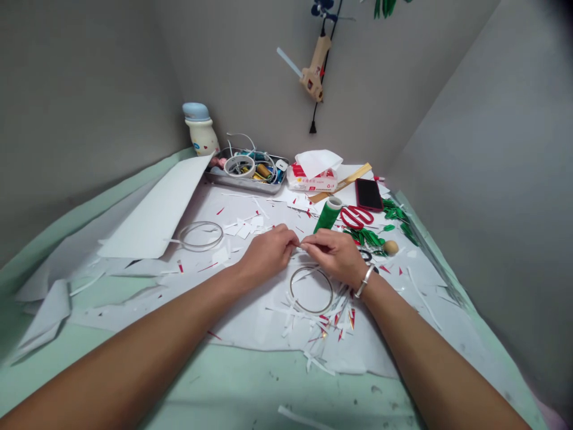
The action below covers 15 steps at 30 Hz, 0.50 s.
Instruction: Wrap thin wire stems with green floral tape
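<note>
My left hand [272, 251] and my right hand [335, 254] meet above the middle of the table, fingertips pinched close together. Whatever lies between the fingers is too small to make out. Just below them a thin wire ring [291, 285] lies on the white sheet, partly among narrow strips of paper. Behind my right hand stands a spool of green thread [327, 218], tilted slightly. Red-handled scissors [357, 217] and shiny green leaves [366, 237] lie beyond that hand, with a small tan ball [391, 248] beside the leaves.
Coiled wire rings [201, 236] and a large white card [156, 215] lie on the left. At the back are a metal tray [250, 184] of supplies, a tissue pack [312, 179] and a phone [369, 195]. A glue gun [315, 68] hangs on the wall.
</note>
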{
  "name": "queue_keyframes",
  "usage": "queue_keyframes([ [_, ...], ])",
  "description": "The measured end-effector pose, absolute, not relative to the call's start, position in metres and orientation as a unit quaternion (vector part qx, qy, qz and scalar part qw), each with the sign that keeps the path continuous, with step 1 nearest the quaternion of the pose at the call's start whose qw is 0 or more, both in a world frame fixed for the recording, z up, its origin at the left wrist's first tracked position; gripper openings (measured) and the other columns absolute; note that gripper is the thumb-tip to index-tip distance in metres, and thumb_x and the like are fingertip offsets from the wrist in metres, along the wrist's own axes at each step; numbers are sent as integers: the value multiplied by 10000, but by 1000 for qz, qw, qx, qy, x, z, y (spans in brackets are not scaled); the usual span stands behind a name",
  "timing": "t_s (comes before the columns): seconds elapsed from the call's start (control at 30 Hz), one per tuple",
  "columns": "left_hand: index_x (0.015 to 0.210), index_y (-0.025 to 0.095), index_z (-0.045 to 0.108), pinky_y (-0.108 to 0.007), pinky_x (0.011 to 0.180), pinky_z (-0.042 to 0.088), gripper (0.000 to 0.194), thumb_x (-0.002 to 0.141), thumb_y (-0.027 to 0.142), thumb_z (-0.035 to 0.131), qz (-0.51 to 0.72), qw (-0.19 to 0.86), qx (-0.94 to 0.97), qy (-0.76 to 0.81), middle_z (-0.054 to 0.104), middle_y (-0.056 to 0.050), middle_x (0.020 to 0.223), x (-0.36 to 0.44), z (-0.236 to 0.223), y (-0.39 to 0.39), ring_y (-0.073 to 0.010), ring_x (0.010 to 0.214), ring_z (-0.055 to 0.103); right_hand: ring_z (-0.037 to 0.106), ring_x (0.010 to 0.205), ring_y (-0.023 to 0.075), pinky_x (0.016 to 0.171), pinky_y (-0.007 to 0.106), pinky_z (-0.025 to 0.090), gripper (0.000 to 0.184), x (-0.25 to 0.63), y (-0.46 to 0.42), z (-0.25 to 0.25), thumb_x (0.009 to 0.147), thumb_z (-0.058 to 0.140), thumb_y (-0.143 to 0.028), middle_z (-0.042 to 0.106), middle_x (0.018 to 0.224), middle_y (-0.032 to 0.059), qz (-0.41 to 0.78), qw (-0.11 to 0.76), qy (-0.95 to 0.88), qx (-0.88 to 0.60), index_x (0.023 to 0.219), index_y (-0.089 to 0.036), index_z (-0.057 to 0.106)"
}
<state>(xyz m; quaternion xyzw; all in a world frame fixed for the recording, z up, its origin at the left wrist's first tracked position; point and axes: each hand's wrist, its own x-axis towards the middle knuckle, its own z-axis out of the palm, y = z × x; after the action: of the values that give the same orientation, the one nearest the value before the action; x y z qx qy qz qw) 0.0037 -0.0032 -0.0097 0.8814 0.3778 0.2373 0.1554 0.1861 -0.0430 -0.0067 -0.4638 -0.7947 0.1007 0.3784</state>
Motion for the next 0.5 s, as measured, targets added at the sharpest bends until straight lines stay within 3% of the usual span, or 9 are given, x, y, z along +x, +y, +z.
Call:
queue_keyframes([
  [0.2, 908, 202, 625, -274, 713, 423, 201, 842, 161, 440, 206, 170, 909, 321, 600, -37, 917, 5, -5, -10, -156, 795, 571, 577, 670, 138, 646, 253, 435, 175, 199, -33, -10, 838, 570, -284, 657, 725, 26, 138, 420, -743, -501, 800, -195, 717],
  [0.5, 857, 165, 630, -243, 648, 430, 126, 803, 219, 530, 314, 386, 800, 336, 628, -13, 805, 9, -3, -5, -119, 702, 549, 596, 682, 142, 637, 246, 445, 195, 209, -22, -22, 803, 594, -330, 699, 762, 17, 255, 412, -688, -540, 812, -180, 719],
])
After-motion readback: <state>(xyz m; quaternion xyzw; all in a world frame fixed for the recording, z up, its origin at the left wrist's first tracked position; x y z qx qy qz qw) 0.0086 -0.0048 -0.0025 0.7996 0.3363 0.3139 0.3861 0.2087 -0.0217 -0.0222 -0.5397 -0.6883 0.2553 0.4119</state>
